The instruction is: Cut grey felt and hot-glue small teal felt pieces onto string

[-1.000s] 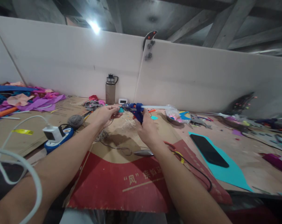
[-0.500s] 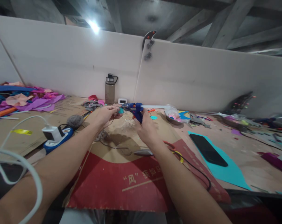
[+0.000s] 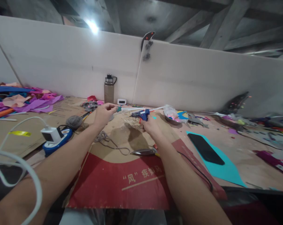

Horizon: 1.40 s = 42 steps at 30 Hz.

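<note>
Between its fingertips my left hand [image 3: 106, 113] pinches a small teal piece [image 3: 119, 109], whose exact kind is too small to make out. My right hand [image 3: 151, 124] is wrapped round a blue glue gun [image 3: 144, 115] with a white glue stick out of its back end. The gun's nozzle points left, apart from the teal piece and low over the cardboard [image 3: 104, 184]. Grey yarn [image 3: 104, 137] lies loosely below my left hand. Scissors or pliers with a metal tip [image 3: 143, 152] lie partly hidden under my right forearm.
A water bottle [image 3: 109, 90] and a small white digital clock [image 3: 121, 102] stand by the wall. To the right, a black phone [image 3: 206, 148] rests on a turquoise sheet [image 3: 232, 175]. A charger [image 3: 52, 135] sits in a blue power strip [image 3: 67, 134] on the left, beside a yarn ball [image 3: 74, 122].
My right hand has moved the glue gun right and down, away from the teal piece. My left hand has shifted slightly left and up, still pinching the piece.
</note>
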Available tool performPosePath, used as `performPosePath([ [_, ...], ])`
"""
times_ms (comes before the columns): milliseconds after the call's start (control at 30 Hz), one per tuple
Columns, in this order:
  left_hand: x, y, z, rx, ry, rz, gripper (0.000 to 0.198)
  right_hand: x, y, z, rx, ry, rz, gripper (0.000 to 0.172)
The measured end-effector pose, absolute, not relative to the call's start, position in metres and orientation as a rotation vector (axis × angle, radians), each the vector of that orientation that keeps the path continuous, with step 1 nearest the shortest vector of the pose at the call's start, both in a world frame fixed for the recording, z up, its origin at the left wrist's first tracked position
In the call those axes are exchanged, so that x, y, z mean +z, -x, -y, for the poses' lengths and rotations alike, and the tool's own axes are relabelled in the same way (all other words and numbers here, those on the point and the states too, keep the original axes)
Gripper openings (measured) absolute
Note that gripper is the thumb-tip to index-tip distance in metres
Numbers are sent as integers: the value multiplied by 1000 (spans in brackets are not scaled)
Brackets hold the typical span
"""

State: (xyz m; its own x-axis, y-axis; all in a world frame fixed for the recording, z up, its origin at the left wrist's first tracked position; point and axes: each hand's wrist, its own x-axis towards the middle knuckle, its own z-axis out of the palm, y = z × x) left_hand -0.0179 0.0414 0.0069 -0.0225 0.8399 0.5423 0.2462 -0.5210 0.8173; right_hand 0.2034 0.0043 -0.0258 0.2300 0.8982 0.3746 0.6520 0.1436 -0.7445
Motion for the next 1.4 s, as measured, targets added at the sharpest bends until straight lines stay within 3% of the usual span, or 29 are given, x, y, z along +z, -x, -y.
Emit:
performPosePath([
  [200, 10, 14, -30, 1653, -2203, -1233, 11, -16, -203, 10, 158, 2140, 1599, 25],
  [333, 10, 10, -24, 1715, -2446, -1321, 7, -7, -197, 17, -32, 1923, 1497, 22],
  [433, 7, 8, -24, 1695, -2626, -1200, 8, -10, -179, 13, 381, 1419, 1453, 20],
  [567, 3, 4, -22, 1575, -2742, -944, 9, -21, -145, 13, 1013, 907, 1221, 35],
  [667, 3, 0, -18, 1556, -2655, -1000, 9, -22, -134, 17, 1170, 797, 1152, 38],
  [800, 4, -3, -15, 1510, -2380, -1164, 9, -18, -142, 21, 808, 993, 1293, 25],
  [967, 2, -7, -14, 1443, -2098, -1024, 17, -12, -151, 22, 407, 1118, 1431, 8],
  [1400, 7, -6, -11, 1466, -2268, -1093, 14, -4, -150, 27, 246, 1163, 1476, 15],
])
